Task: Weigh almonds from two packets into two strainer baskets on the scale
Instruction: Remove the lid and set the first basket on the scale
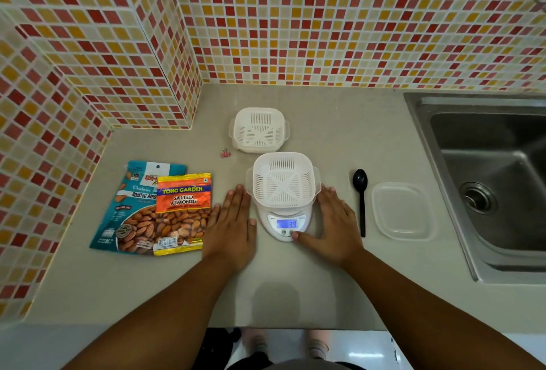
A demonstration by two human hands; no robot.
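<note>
A white strainer basket point(283, 180), empty, sits on a small white scale point(285, 229) whose blue display reads 39. A second empty white strainer basket point(258, 128) stands behind it inside a clear container. Two almond packets lie at the left: a teal roasted almonds packet point(130, 207) partly under an orange salted almonds packet point(183, 213). My left hand point(233, 221) lies flat on the counter left of the scale. My right hand point(331, 224) lies flat to its right, thumb tip touching a button on the scale's front.
A black plastic spoon point(361, 198) and a clear lid point(401, 211) lie right of the scale. A small pink binder clip point(225, 153) sits near the rear basket. A steel sink point(487, 174) fills the right side; tiled walls bound the back and left.
</note>
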